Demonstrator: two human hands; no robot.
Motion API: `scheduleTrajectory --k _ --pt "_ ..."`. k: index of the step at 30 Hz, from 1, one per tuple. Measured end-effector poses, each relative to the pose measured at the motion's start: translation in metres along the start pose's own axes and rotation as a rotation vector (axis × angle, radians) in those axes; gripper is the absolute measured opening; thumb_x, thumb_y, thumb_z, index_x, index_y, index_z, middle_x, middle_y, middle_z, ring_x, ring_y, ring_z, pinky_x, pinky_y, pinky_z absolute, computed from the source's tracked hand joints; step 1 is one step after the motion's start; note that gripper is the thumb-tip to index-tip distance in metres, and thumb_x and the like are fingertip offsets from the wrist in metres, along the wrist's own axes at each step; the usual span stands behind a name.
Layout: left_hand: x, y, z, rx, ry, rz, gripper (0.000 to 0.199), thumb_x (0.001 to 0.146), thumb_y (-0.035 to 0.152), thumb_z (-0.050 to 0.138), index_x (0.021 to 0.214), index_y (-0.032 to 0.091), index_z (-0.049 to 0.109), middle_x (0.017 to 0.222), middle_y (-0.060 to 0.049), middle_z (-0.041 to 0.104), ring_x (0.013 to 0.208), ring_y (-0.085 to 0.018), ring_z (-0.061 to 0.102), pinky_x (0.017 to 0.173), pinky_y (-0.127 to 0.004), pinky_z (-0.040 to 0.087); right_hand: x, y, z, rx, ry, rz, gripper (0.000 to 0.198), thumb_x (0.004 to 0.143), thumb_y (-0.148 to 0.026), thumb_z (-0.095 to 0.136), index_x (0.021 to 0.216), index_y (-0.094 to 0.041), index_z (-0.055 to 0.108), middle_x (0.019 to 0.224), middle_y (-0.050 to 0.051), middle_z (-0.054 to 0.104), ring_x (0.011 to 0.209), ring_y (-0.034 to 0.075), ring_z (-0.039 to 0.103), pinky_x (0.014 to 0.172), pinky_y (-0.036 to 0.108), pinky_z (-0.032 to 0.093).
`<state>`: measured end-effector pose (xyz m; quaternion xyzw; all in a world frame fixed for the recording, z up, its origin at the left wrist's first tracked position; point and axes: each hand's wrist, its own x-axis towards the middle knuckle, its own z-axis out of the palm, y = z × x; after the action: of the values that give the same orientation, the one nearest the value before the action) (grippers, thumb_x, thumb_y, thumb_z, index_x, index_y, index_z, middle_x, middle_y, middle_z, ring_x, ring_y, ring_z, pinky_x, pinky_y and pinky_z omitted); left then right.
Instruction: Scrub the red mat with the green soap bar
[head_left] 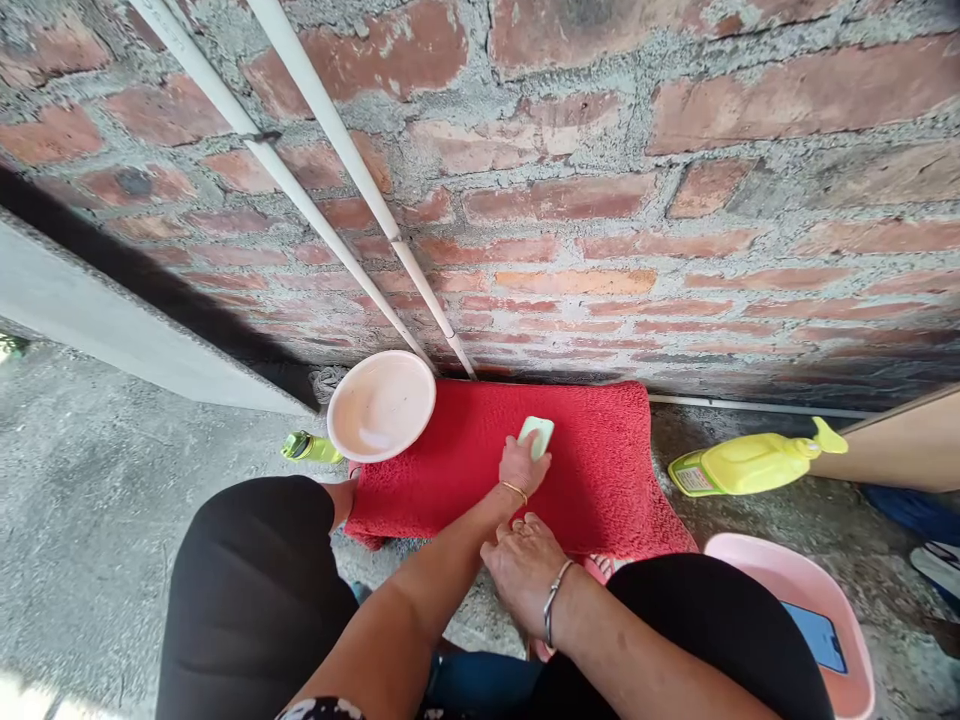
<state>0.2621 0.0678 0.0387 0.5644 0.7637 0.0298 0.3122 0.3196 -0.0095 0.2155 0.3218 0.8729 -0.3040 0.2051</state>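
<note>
A red shaggy mat (600, 470) lies on the concrete floor against a brick wall. My left hand (523, 467) reaches out over the mat and presses a pale green bar of soap (537, 435) onto it. My right hand (523, 567), with a silver bracelet at the wrist, rests palm down on the mat's near edge and holds nothing. My knees in black trousers frame both arms.
A pink bowl (381, 405) sits at the mat's far left corner, with a small yellow-green bottle (309, 447) beside it. A yellow spray bottle (742, 465) lies to the right. A pink basin (780, 575) at the lower right holds a phone (820, 637). White pipes (330, 125) run down the wall.
</note>
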Motion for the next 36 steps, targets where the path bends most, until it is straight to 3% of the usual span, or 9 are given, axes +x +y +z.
scheduleTrajectory --k 3,6,14,20,23,28,31,33,36 --pt "0.023 -0.008 -0.021 -0.007 0.126 -0.192 0.060 0.087 0.053 0.052 0.143 0.034 0.042 0.123 -0.011 0.052 0.106 -0.025 0.058 0.091 -0.036 0.048 -0.001 0.003 0.002 0.001 0.004 0.017 0.028 0.083 -0.020 0.051 0.104 -0.013 0.068 0.102 0.018 0.066 0.103 0.028 0.062 0.094 0.047 0.043" --pt "0.036 -0.005 -0.026 -0.003 0.151 -0.288 0.061 0.087 0.052 0.050 0.145 0.034 0.039 0.125 -0.012 0.051 0.108 -0.027 0.058 0.090 -0.038 0.048 0.000 0.004 0.001 0.008 0.027 0.021 0.029 0.085 -0.018 0.047 0.104 -0.013 0.068 0.102 0.017 0.066 0.103 0.028 0.062 0.094 0.047 0.042" --pt "0.019 0.021 0.011 -0.038 -0.063 0.069 0.064 0.081 0.054 0.059 0.142 0.038 0.044 0.128 -0.008 0.050 0.108 -0.025 0.057 0.095 -0.035 0.046 -0.004 -0.001 -0.010 0.051 -0.031 0.008 0.031 0.086 -0.012 0.044 0.101 -0.008 0.070 0.104 0.021 0.064 0.108 0.031 0.060 0.096 0.048 0.039" --pt "0.051 0.006 -0.025 -0.094 0.142 -0.260 0.060 0.088 0.054 0.049 0.144 0.033 0.041 0.125 -0.011 0.052 0.102 -0.025 0.060 0.090 -0.039 0.047 -0.007 0.001 -0.012 0.004 -0.073 0.034 0.029 0.085 -0.016 0.050 0.108 -0.011 0.067 0.107 0.019 0.064 0.107 0.030 0.060 0.096 0.046 0.041" --pt "0.056 0.012 -0.027 -0.066 0.144 -0.281 0.061 0.088 0.053 0.049 0.144 0.034 0.040 0.128 -0.011 0.051 0.104 -0.027 0.059 0.090 -0.039 0.047 -0.006 0.002 -0.009 -0.023 -0.055 0.030 0.029 0.083 -0.016 0.054 0.108 -0.011 0.066 0.107 0.019 0.064 0.107 0.029 0.061 0.097 0.045 0.040" --pt "0.036 0.033 0.003 0.049 -0.012 0.020 0.067 0.082 0.052 0.058 0.145 0.036 0.040 0.133 -0.011 0.047 0.114 -0.029 0.054 0.094 -0.039 0.046 -0.004 0.002 -0.007 0.041 -0.022 0.015 0.033 0.089 -0.012 0.040 0.101 -0.011 0.070 0.103 0.019 0.065 0.105 0.028 0.061 0.093 0.045 0.041" --pt "0.033 0.036 0.009 0.044 -0.098 0.182 0.065 0.081 0.054 0.059 0.142 0.039 0.043 0.132 -0.008 0.047 0.114 -0.028 0.053 0.095 -0.038 0.046 -0.008 0.001 -0.010 0.056 -0.031 0.016 0.033 0.089 -0.012 0.040 0.102 -0.011 0.070 0.105 0.019 0.065 0.106 0.027 0.061 0.094 0.045 0.041" --pt "0.041 0.034 0.002 0.008 -0.037 0.129 0.063 0.083 0.054 0.055 0.143 0.037 0.043 0.131 -0.009 0.048 0.112 -0.027 0.054 0.096 -0.038 0.045 -0.012 0.001 -0.014 0.061 -0.031 0.026 0.030 0.087 -0.012 0.045 0.105 -0.011 0.069 0.105 0.020 0.065 0.105 0.027 0.061 0.094 0.045 0.042" --pt "0.061 0.032 -0.016 -0.047 0.099 -0.097 0.064 0.088 0.055 0.047 0.146 0.032 0.038 0.130 -0.012 0.050 0.110 -0.028 0.056 0.095 -0.040 0.045 -0.016 0.002 -0.019 0.052 -0.049 0.038 0.030 0.083 -0.010 0.051 0.108 -0.009 0.067 0.102 0.021 0.065 0.105 0.028 0.062 0.095 0.044 0.042"
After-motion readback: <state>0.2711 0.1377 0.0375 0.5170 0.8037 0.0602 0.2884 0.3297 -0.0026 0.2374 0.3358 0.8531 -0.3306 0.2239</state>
